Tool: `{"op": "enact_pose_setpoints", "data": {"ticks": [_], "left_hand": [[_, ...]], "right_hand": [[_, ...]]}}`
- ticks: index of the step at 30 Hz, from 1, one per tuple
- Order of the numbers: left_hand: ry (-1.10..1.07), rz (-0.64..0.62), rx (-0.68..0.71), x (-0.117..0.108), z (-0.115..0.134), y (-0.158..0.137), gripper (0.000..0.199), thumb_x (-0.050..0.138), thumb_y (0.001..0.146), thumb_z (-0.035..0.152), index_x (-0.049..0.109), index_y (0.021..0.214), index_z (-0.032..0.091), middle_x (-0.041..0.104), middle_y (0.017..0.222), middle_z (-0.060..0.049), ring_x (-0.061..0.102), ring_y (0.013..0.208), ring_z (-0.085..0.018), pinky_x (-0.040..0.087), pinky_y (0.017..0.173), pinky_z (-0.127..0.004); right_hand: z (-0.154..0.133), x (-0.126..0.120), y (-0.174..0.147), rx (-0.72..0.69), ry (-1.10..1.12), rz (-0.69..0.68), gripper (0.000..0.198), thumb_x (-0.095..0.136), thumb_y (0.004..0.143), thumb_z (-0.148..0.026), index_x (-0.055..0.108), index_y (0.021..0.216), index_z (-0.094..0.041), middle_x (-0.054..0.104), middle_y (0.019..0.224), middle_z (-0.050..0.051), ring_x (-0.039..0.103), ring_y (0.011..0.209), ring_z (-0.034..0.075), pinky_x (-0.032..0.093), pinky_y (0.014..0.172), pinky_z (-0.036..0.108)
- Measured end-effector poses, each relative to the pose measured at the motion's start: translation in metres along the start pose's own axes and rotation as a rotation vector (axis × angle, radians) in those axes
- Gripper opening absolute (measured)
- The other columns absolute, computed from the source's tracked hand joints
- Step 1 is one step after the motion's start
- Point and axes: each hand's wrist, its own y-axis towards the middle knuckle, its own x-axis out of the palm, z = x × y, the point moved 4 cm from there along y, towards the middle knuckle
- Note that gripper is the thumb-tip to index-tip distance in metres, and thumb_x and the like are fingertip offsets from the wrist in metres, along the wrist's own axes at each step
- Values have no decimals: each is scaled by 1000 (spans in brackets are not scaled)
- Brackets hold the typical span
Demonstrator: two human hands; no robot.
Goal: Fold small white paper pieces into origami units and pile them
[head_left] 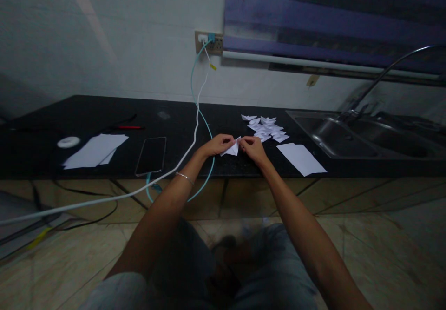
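Note:
A small folded white paper is held just above the black countertop's front part, between my two hands. My left hand pinches its left side, the fingers closed on it. At its right edge, my right hand has its fingertips pressed together on the paper. Just beyond my right hand lies a cluster of several folded paper boats. A stack of white paper sheets rests to the right of that hand.
Left on the countertop are more white sheets, a phone, a round white object and a red pen-like object. A white cable and a teal cable cross from the wall socket. A steel sink is at right.

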Motion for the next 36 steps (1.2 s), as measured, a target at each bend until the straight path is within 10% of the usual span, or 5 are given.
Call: {"op": "enact_pose_setpoints", "data": {"ticks": [12, 22, 27, 36], "left_hand": [[-84, -55, -49, -6, 2, 0, 38, 60, 77, 48, 67, 77, 11, 58, 60, 0, 49, 55, -8, 34, 53, -20], [-285, 215, -145, -18, -7, 2, 35, 65, 74, 45, 62, 78, 11, 57, 57, 1, 50, 48, -7, 37, 46, -19], [-302, 191, -142, -17, -9, 3, 33, 68, 70, 43, 61, 70, 11, 56, 55, 1, 48, 47, -7, 35, 46, -19], [-352, 8, -139, -9, -17, 7, 34, 69, 68, 44, 63, 71, 10, 58, 57, 0, 49, 49, -7, 33, 47, -18]], "right_hand": [[3, -12, 0, 65, 94, 138, 42, 61, 75, -56, 62, 56, -18, 53, 52, -1, 45, 50, 12, 33, 50, 26], [4, -4, -1, 210, 256, 78, 40, 69, 68, -53, 69, 86, -17, 66, 78, 4, 58, 67, 15, 46, 60, 27], [-2, -9, 0, 26, 92, 209, 34, 75, 65, -40, 60, 89, -20, 55, 76, -2, 49, 66, 12, 44, 64, 25], [-23, 6, -8, -164, 92, -51, 23, 65, 78, -38, 56, 87, -19, 56, 80, 0, 54, 75, 14, 44, 68, 25]]}}
